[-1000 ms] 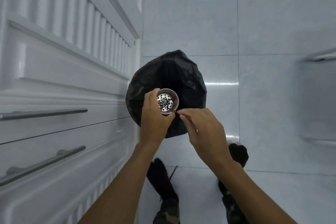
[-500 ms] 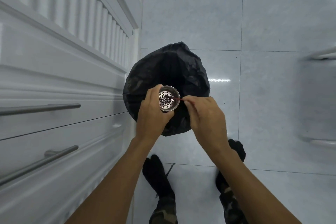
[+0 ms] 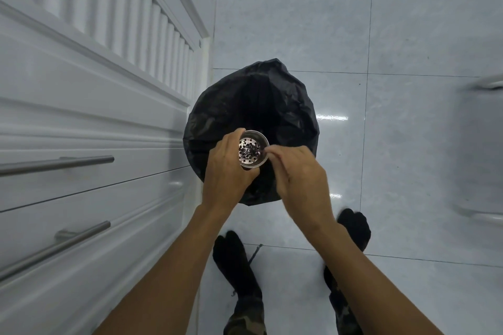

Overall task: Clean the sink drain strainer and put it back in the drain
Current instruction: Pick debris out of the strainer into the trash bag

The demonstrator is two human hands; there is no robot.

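The sink drain strainer (image 3: 251, 152) is held up in the air, right over the mouth of the black bin bag (image 3: 258, 100), with its perforated bowl turned up to the camera. Dark residue is seen clinging around the holes, so the cleaning is judged to be only partly done, and the drain itself is nowhere in view.

Now the risks. The strainer is poised over the near-left part of the bag's mouth rather than its middle. A scrap flicked loose towards the body could be dropped on the bag's edge or on the floor tiles (image 3: 408, 35). A wet, smooth metal rim could also be let slip, and the whole strainer would then be lost into the rubbish.

The left hand (image 3: 227, 171) is wrapped round the strainer's left and lower side, fingers curled under it, the grip closed firmly. The right hand (image 3: 299, 174) is brought in from the other side, fingers bent and tips drawn together at the right rim. Whether the rim or a bit of debris is pinched there cannot be told.

Further out, the bag is stood just beside white cabinet drawers (image 3: 81, 185) fitted with a metal bar handle (image 3: 57, 164), and dark-socked feet (image 3: 231, 255) are planted on the glossy tiles below.
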